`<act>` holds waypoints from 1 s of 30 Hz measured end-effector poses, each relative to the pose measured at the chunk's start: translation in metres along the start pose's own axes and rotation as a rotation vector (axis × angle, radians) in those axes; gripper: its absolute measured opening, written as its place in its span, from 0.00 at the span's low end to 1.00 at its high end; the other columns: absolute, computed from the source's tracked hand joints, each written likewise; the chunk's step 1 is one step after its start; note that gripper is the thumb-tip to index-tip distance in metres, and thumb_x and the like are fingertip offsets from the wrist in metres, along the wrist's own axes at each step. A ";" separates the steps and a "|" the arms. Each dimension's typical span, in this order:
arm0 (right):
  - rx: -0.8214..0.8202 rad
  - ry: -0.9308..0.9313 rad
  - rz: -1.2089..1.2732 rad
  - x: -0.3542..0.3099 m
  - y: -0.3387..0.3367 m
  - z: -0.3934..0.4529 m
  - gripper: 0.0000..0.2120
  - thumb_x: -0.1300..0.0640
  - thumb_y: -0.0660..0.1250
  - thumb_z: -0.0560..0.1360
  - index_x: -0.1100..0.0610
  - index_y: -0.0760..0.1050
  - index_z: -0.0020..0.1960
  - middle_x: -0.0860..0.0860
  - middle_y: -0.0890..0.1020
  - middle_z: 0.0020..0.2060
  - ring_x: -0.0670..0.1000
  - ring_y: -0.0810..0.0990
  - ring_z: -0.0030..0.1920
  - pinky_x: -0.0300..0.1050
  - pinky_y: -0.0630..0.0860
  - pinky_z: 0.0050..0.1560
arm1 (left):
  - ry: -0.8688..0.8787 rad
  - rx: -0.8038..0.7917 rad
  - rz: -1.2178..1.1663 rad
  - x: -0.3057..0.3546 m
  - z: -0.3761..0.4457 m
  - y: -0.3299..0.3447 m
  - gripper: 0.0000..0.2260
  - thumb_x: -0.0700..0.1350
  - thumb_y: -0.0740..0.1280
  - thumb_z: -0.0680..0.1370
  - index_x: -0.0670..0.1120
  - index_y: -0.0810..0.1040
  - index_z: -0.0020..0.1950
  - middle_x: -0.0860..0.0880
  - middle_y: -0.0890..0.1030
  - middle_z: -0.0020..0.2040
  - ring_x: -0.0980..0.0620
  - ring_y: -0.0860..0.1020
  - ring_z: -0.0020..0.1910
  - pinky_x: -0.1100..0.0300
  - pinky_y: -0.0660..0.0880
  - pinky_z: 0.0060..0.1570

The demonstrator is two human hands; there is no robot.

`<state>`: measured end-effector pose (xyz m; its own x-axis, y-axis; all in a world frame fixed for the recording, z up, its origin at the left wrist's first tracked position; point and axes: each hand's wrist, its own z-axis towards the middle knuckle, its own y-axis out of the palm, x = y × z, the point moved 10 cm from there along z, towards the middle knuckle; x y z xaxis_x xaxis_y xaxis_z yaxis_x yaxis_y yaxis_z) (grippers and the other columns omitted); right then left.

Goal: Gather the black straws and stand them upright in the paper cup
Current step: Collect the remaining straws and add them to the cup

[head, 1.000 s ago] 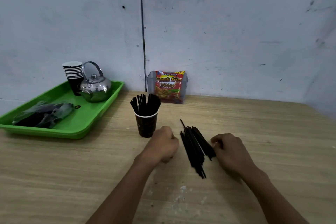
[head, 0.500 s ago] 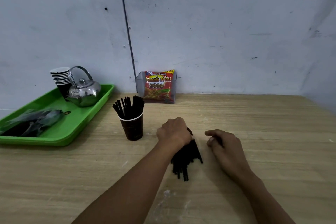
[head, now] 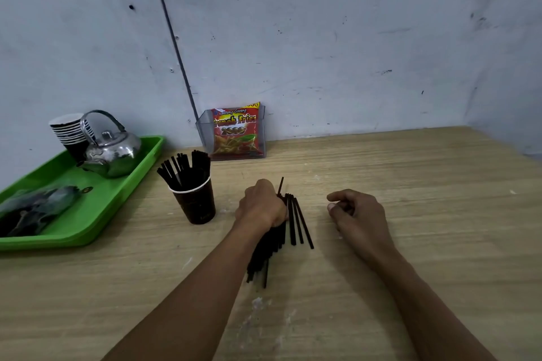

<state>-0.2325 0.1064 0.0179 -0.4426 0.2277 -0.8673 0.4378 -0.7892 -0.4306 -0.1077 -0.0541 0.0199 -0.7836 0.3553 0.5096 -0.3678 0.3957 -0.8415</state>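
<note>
Since a second ago: left hand point(head: 262, 205) has closed on loose straws point(head: 293, 221)
Right hand point(head: 356, 214): curled, empty
Next: paper cup point(head: 196, 202)

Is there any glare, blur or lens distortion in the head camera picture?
Head view: soft, even light, faint shadows; bright reflections on the metal kettle; wide-angle bending curves the wall seam; the straws on the table and paper cup look sharp.

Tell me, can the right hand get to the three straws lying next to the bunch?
Probably yes. The right hand rests on the table just beside the loose straws, with only bare wood between them. The left hand grips the bunch on the other side.
</note>
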 end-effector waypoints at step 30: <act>-0.148 -0.195 -0.278 -0.021 0.028 -0.014 0.18 0.68 0.62 0.73 0.56 0.84 0.57 0.54 0.84 0.50 0.52 0.81 0.52 0.36 0.72 0.50 | 0.018 -0.027 -0.122 0.035 -0.012 0.011 0.08 0.43 0.68 0.75 0.42 0.71 0.43 0.42 0.79 0.53 0.46 0.78 0.46 0.57 0.76 0.43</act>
<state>-0.2003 0.0876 0.0210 -0.6954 0.2973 -0.6542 0.3819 -0.6183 -0.6869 -0.1333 -0.0271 0.0304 -0.7250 0.3180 0.6110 -0.4458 0.4595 -0.7682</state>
